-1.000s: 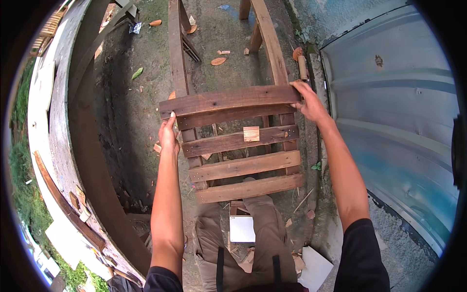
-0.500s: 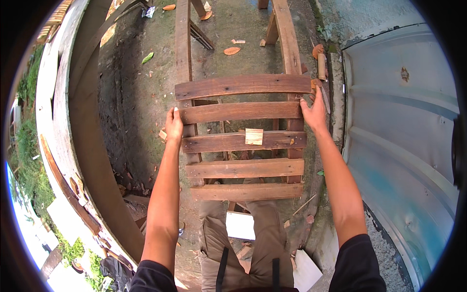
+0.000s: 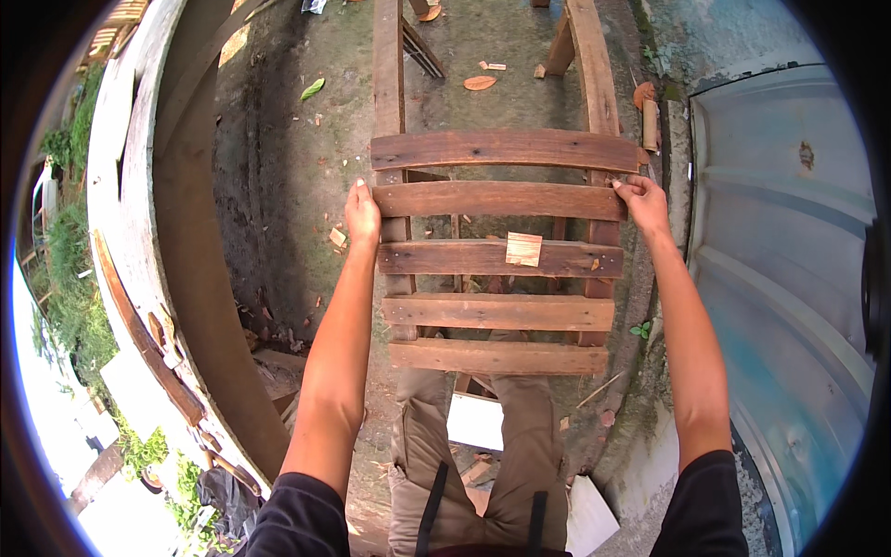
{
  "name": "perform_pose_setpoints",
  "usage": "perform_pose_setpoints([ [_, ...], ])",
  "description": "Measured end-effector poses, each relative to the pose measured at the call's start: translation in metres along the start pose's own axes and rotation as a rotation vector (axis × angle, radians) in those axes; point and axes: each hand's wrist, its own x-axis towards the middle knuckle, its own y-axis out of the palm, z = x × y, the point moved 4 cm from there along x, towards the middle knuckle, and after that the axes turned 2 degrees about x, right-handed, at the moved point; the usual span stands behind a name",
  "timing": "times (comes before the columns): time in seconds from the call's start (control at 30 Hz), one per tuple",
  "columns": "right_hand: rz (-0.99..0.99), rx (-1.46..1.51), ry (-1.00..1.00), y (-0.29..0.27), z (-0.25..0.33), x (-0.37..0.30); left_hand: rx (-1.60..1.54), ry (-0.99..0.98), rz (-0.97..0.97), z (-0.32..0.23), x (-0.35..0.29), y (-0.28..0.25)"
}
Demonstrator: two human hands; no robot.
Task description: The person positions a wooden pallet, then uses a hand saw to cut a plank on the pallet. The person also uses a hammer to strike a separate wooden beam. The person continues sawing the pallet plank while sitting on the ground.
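A wooden frame (image 3: 388,113) carries several brown slats across its two long rails. The second slat (image 3: 492,199) from the far end has both my hands at it. My left hand (image 3: 363,213) is closed against its left end, thumb up and the other fingers partly hidden. At the opposite end, my right hand (image 3: 645,202) pinches the slat's tip between thumb and fingers. Farther away lies the first slat (image 3: 506,148), jutting past the right rail. On the third slat (image 3: 445,258) rests a small pale wood block (image 3: 523,249).
A grey metal panel (image 3: 789,241) lines the right side. A large curved-looking board (image 3: 200,251) stands along the left. Dry leaves (image 3: 480,84) and wood scraps lie on the concrete floor. A white board (image 3: 475,423) shows between my legs.
The frame and slats sit farther right in the view. My right hand's fingers, earlier extended up past the second slat toward the first, are now drawn together at the second slat's end.
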Motion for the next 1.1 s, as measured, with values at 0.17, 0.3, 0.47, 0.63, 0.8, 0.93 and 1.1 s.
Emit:
perform_pose_setpoints([
  [0.17,-0.083,-0.292,0.103,0.012,0.033,-0.007,-0.08,0.073,0.119,-0.008,0.019,0.011],
  [0.3,-0.086,-0.207,0.12,0.003,0.037,-0.007,0.019,-0.042,0.198,-0.026,0.031,0.013],
  [0.47,-0.336,-0.413,0.113,-0.04,0.01,0.006,0.071,0.042,0.19,-0.02,0.053,0.015],
  [0.63,-0.385,-0.084,-0.091,-0.016,0.031,0.002,-0.091,0.034,0.155,-0.015,0.042,0.024],
  [0.8,-0.275,0.261,0.143,0.016,0.038,0.003,-0.48,-0.23,0.174,-0.013,0.043,0.029],
  [0.93,-0.246,0.561,0.127,0.03,0.043,-0.01,-0.558,-0.268,0.207,0.001,0.05,0.02],
  [1.1,-0.244,0.615,0.023,0.027,0.037,-0.014,-0.612,-0.163,0.257,0.001,0.04,0.02],
])
